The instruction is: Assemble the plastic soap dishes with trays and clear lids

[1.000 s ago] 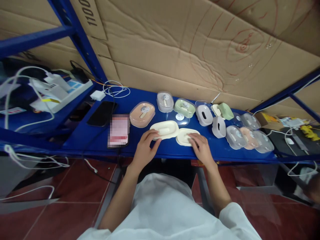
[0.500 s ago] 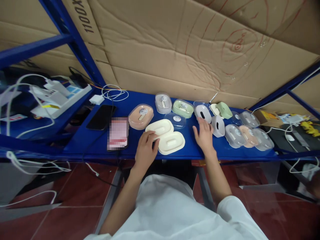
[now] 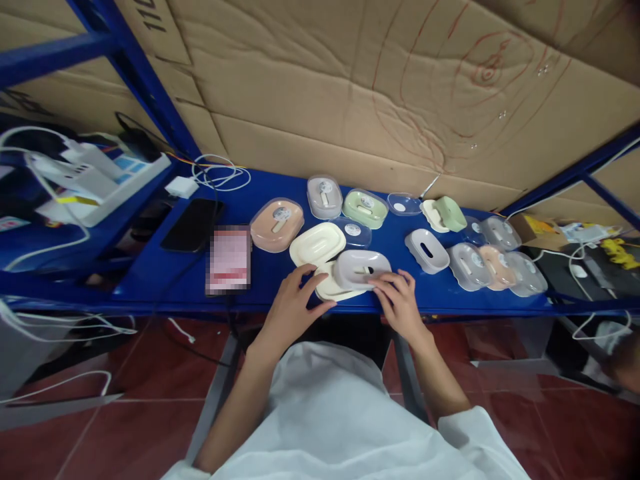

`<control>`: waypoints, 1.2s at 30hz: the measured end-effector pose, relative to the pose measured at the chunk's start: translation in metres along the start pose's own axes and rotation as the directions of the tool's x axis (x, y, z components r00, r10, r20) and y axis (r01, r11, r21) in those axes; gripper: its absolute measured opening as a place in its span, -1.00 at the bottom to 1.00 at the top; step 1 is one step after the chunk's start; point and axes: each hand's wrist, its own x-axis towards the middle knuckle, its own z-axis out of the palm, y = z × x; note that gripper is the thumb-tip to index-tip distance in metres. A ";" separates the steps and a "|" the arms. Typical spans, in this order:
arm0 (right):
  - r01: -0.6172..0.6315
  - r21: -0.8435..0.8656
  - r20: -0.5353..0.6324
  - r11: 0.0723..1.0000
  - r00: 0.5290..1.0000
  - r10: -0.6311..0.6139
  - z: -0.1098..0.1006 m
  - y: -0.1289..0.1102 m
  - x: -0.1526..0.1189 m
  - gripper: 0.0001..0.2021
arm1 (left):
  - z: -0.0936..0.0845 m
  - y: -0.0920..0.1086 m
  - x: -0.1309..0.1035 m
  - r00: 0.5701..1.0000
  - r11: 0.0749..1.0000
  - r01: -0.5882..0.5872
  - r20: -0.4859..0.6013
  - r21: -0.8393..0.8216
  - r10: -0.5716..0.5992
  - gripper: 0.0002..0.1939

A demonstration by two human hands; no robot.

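Observation:
My right hand (image 3: pixel 400 297) pinches the right end of a pale lilac soap dish body (image 3: pixel 350 267) with a slot in its floor. This body sits over a cream oval soap dish base (image 3: pixel 327 288), covering most of it; I cannot tell if it is fully seated. My left hand (image 3: pixel 297 300) is at the left end of that base, thumb and fingers apart around its edge. A second cream base (image 3: pixel 317 244) lies just behind. Another lilac body (image 3: pixel 427 251) stands apart to the right.
Finished-looking lidded soap dishes in peach (image 3: pixel 277 225), lilac (image 3: pixel 325 199) and green (image 3: pixel 366 209) stand behind; several more (image 3: pixel 470 267) sit at right. Clear lids (image 3: pixel 405 205) lie near the cardboard (image 3: pixel 320 100). A dark phone (image 3: pixel 191 227) and a blurred-screen device (image 3: pixel 229 260) lie left.
My right hand has taken one lilac body from the back right and brought it left and nearer, over the front cream base. My left hand has shifted to that base's left end.

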 end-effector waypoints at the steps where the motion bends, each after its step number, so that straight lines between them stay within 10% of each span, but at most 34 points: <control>1: 0.023 0.020 0.027 1.000 0.999 -0.023 0.002 -0.004 -0.002 -0.65 | 0.000 0.002 -0.001 1.000 1.000 0.016 0.009 -0.019 -0.016 -0.49; 6: 0.108 0.057 0.081 0.993 0.990 -0.112 0.014 -0.015 0.005 -0.54 | 0.001 0.003 -0.002 0.995 0.990 0.089 0.053 -0.113 -0.084 -0.30; 12: 0.182 0.031 0.138 0.983 0.973 -0.184 0.026 -0.031 0.014 -0.51 | 0.004 -0.005 -0.004 0.999 1.000 -0.007 0.036 0.012 0.007 -0.54; 18: 0.176 0.051 0.208 0.983 0.961 -0.183 0.003 -0.014 0.025 -0.58 | 0.005 -0.003 -0.002 0.999 0.999 -0.034 0.032 0.039 0.032 -0.59; 22: -0.127 -0.237 0.042 0.963 0.989 0.141 -0.015 0.040 0.088 -0.52 | 0.005 0.004 0.005 0.999 0.997 -0.026 0.049 0.069 0.023 -0.62; 27: -0.473 -0.413 0.011 0.779 0.852 0.523 -0.004 0.097 0.177 -0.54 | 0.010 0.013 0.013 0.996 0.994 -0.033 0.081 0.102 0.025 -0.61; 32: -0.526 -0.313 -0.093 0.791 0.845 0.526 -0.005 0.105 0.188 -0.74 | 0.010 0.012 0.011 0.996 0.993 -0.029 0.092 0.111 0.019 -0.61; 36: -0.369 0.399 -0.281 0.839 0.822 0.495 -0.023 0.079 0.140 -0.68 | 0.009 0.011 0.012 0.995 0.995 -0.016 0.104 0.096 0.006 -0.61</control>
